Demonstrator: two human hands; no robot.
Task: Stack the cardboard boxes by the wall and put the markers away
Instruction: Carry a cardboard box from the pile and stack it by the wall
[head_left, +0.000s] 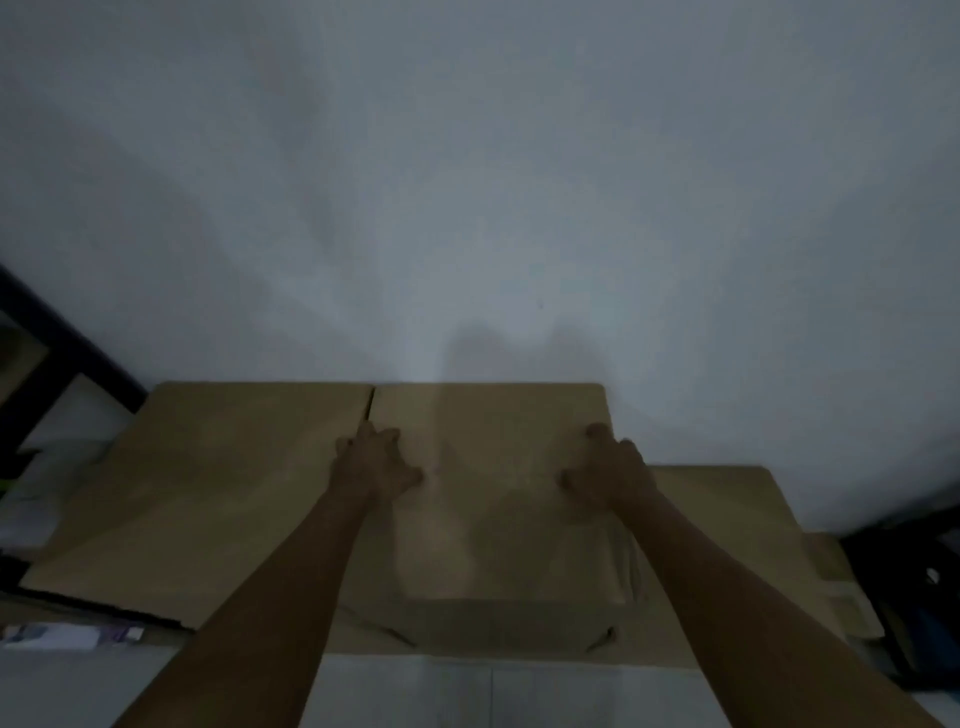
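Note:
A flattened brown cardboard box lies on top of a stack against the pale wall, with a slit between two of its flaps at the far edge. My left hand rests on it near the slit, fingers spread. My right hand curls over the right edge of the top cardboard. Another cardboard piece sticks out lower on the right. No markers are in view. The light is dim and the picture is blurred.
A dark frame or shelf stands at the left by the wall. Dark objects sit at the far right. A pale tiled floor shows below the stack, with some light papers at the lower left.

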